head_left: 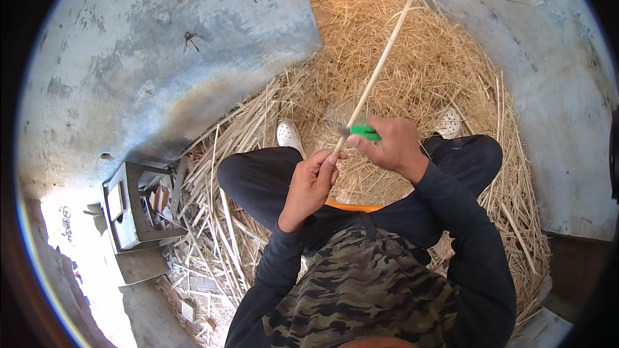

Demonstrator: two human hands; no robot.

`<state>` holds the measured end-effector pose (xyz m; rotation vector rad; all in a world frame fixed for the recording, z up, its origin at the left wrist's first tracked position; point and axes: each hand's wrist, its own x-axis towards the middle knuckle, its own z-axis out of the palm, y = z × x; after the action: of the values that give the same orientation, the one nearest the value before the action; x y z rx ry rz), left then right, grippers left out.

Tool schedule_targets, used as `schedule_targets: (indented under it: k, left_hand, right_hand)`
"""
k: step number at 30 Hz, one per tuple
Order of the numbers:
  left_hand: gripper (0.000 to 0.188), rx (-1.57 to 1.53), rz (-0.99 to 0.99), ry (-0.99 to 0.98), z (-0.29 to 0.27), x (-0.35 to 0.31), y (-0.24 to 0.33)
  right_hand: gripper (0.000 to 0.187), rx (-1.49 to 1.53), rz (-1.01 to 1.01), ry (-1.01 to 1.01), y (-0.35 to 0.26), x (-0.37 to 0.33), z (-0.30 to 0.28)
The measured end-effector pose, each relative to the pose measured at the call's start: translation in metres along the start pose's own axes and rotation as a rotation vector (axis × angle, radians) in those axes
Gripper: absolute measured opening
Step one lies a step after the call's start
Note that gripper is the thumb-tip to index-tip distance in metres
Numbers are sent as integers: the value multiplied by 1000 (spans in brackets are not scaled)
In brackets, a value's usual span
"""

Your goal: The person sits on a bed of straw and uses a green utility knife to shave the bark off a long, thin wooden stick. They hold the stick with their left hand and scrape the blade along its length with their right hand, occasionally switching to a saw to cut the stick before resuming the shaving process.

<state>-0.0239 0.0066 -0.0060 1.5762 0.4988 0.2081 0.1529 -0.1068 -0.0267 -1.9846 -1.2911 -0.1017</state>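
Stick (379,66): long axis away, rightward. Left hand (311,187) clamped on its near end; right hand (395,145), clamped on green tool (365,133), just right of stick.

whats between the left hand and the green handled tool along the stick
In the head view, a short bare length of the pale stick shows between the left hand and the green-handled tool.

Floor hidden under loose straw-coloured shavings (387,58), spread to far end; long pale strips (205,219) piled along left; white clogs (289,136) rest on litter; small pale block (187,310) lower left.
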Motion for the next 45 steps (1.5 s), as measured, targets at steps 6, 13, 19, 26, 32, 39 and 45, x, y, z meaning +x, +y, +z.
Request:
schedule_targets:
  k: [6,13,19,26,32,39,45]
  left_hand:
    - [25,-14,-9,16,8,2,-4]
    - [25,4,-22,1,13,-3,-14]
    - [26,-57,-35,-1,11,-5,-16]
    - [27,-102,-47,-18,7,-1,-11]
    - [26,-169,-89,-66,14,-6,-12]
    - [26,-273,-161,-123,29,-36,-22]
    - [26,-97,-97,-135,27,-38,-22]
  right_hand:
    - [66,-271,-160,124,13,-1,-5]
    - [70,-305,-25,100,36,12,-14]
    - [72,-306,-248,68,27,5,-3]
    - [73,-317,-302,154,43,29,-5]
    - [72,-374,-47,160,84,56,-18]
    - [70,-661,56,142,147,87,-56]
    - [71,-603,173,347,192,112,-76]
